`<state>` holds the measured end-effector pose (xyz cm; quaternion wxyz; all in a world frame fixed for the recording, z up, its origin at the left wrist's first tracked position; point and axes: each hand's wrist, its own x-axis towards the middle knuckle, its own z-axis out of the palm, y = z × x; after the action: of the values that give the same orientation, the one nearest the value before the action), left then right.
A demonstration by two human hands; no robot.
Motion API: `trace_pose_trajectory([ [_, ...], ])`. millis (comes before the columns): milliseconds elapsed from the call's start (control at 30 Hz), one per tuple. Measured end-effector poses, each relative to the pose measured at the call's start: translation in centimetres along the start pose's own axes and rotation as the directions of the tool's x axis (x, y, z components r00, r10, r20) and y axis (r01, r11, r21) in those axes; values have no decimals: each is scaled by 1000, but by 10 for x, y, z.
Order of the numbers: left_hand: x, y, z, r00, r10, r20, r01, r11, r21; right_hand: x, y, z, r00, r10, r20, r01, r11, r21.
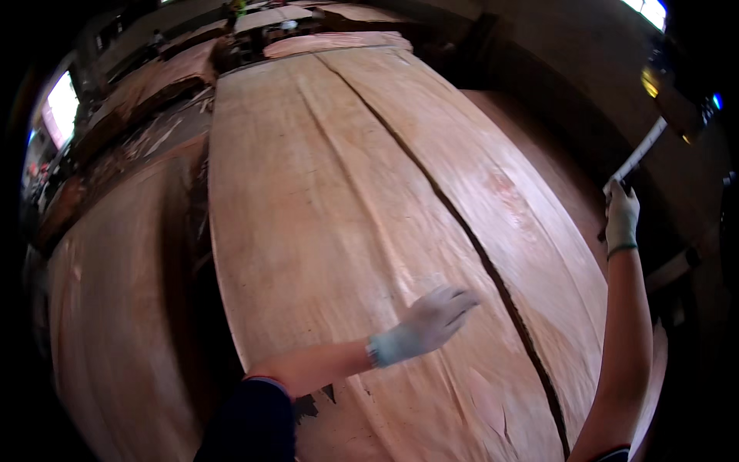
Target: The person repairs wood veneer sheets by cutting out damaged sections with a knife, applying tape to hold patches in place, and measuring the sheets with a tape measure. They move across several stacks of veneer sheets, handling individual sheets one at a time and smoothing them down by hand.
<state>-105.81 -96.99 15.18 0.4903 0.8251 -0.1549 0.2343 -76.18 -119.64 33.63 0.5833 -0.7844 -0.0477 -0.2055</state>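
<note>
A large sheet of pale wood veneer (308,200) stretches away in front of me, with wrinkles along its length. A narrower veneer strip (477,177) lies along its right, and a long dark gap separates the two. My left hand (435,319), in a white glove, is over the near part of the large sheet, its fingers loosely stretched toward the gap and slightly blurred. Nothing shows in it; whether it touches the wood I cannot tell. Beyond the right edge, my gloved right hand (622,215) is raised and closed around the lower end of a thin white strip (643,150).
Another veneer stack (123,308) stands on the left, across a dark gap. Torn veneer scraps (165,131) lie farther back. More stacks (273,17) fill the far end. A dark wall (570,61) runs along the right. A pale roll-like object (673,269) sits below my right hand.
</note>
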Motion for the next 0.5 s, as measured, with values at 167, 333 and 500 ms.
trace_pose_trajectory([
  [167, 148, 4, 18, 923, 270, -273, -262, 963, 68, -40, 46, 19, 992, 59, 108, -67, 995, 75],
  [333, 261, 65, 30, 998, -57, 32, 63, 965, -254, -101, 93, 22, 976, 127, 178, -127, 992, -8],
  [500, 262, 84, 23, 965, -49, 256, 212, 717, -664, -181, 84, 20, 956, 132, 263, -158, 984, 79],
])
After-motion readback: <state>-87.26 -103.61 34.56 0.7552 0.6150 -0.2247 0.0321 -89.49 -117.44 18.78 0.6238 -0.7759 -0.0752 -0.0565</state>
